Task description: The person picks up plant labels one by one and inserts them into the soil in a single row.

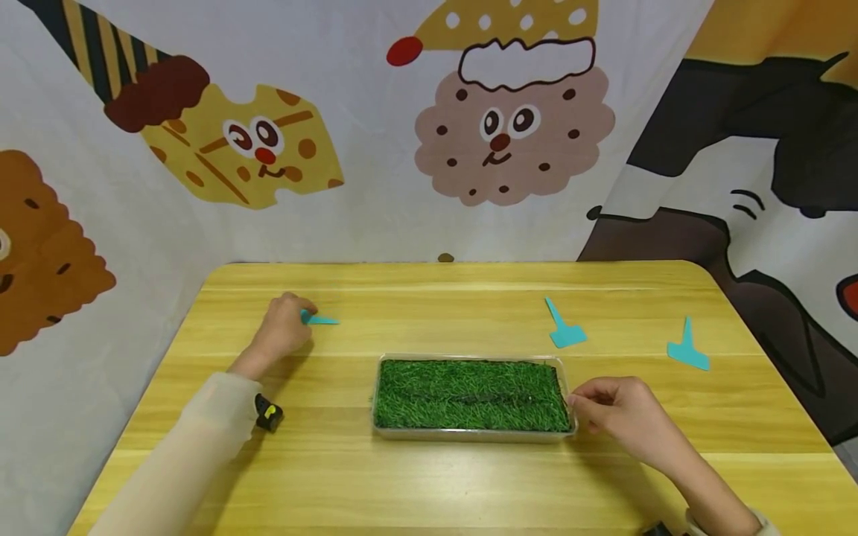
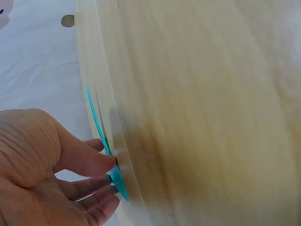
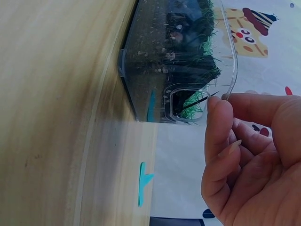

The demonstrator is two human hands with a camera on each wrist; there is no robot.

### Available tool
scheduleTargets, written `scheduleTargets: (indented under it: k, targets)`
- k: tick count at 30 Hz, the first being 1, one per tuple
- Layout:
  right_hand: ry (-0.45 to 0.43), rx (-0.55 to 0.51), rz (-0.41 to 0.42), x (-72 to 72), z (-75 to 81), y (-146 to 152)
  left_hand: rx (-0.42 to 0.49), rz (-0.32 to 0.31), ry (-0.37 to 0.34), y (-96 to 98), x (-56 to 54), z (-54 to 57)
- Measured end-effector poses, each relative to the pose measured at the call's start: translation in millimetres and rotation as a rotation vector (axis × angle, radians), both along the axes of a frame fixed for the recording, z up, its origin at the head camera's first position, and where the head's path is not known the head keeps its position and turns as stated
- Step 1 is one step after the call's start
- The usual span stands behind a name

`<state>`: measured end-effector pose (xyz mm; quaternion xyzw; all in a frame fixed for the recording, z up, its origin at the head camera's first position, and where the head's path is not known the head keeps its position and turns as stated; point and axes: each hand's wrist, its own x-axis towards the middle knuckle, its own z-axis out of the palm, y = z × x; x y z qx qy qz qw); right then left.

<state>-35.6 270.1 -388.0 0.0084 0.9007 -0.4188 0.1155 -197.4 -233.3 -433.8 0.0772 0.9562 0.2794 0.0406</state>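
At the table's left side, my left hand [image 1: 284, 324] pinches a teal T-shaped plant label [image 1: 323, 321]. The left wrist view has the thumb on one face of this label [image 2: 97, 117] and fingers behind it, close to the tabletop. A clear plastic box [image 1: 469, 435] stands in the middle, with green grass [image 1: 469, 394] in it. My right hand [image 1: 626, 413] holds the box's right end. Up close in the right wrist view, thumb and index finger pinch the clear rim [image 3: 235, 61], above a rounded opening in the end wall.
Two more teal plant labels lie flat on the wooden table [image 1: 429, 491]: one label [image 1: 567, 336] behind the box's right end, the other label [image 1: 688, 354] farther right. A cartoon-printed cloth [image 1: 375, 223] hangs along the table's back edge.
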Motion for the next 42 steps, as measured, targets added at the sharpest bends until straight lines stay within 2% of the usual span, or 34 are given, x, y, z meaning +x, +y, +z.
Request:
scheduleTargets:
  k: [9, 14, 17, 20, 26, 37, 42]
  targets:
    - [0.009, -0.006, 0.01, 0.1, 0.9, 2, 0.075, -0.044, -0.049, -1.1, 0.5, 1.4]
    - [0.022, -0.006, 0.024, -0.9, 2.3, 1, 0.115, -0.017, -0.069, -6.4, 3.7, 11.0]
    - [0.025, -0.007, 0.023, -0.8, 1.0, 1, 0.075, 0.016, -0.115, -8.9, 3.8, 18.0]
    - [0.029, -0.007, 0.019, -0.6, 0.0, 1, 0.022, 0.037, -0.196, -10.4, 2.7, 21.5]
    - [0.031, -0.016, 0.017, -0.9, 0.0, 3, -0.003, 0.067, -0.302, -13.2, 0.5, 19.7]
    - [0.013, -0.018, 0.02, -1.9, -0.5, 5, 0.011, 0.078, -0.337, -12.6, -2.4, 17.5]
    - [0.006, -0.026, 0.019, -2.7, -0.3, 5, 0.023, 0.093, -0.321, -14.2, -2.2, 16.8]
